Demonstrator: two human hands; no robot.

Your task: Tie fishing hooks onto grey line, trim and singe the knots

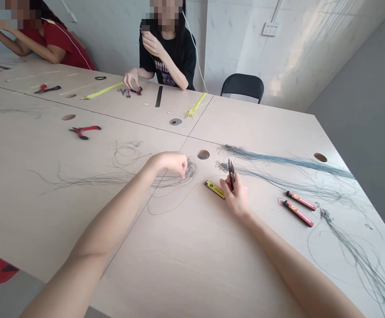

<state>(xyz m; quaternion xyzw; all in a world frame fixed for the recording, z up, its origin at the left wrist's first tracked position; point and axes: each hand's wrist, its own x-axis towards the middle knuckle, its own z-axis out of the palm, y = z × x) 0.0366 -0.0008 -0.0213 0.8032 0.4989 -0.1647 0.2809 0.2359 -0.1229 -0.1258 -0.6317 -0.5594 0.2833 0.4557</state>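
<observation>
Right of flat yellow-black lighter (214,189): right hand (237,196) grips dark metal snips (231,171). Left: left hand (177,164) curled at thin grey strands (191,168), hold unclear.

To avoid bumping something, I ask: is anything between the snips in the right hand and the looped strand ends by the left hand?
Nothing visible blocks the snips from the looped strand ends; the yellow item lies slightly nearer the wearer.

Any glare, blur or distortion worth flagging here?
Head view: pale glare streaks the glossy wall, upper right; wide-angle distortion seems to stretch the near forearms; the left hand looks slightly soft; mosaic blocks partly mask both co-workers.
</observation>
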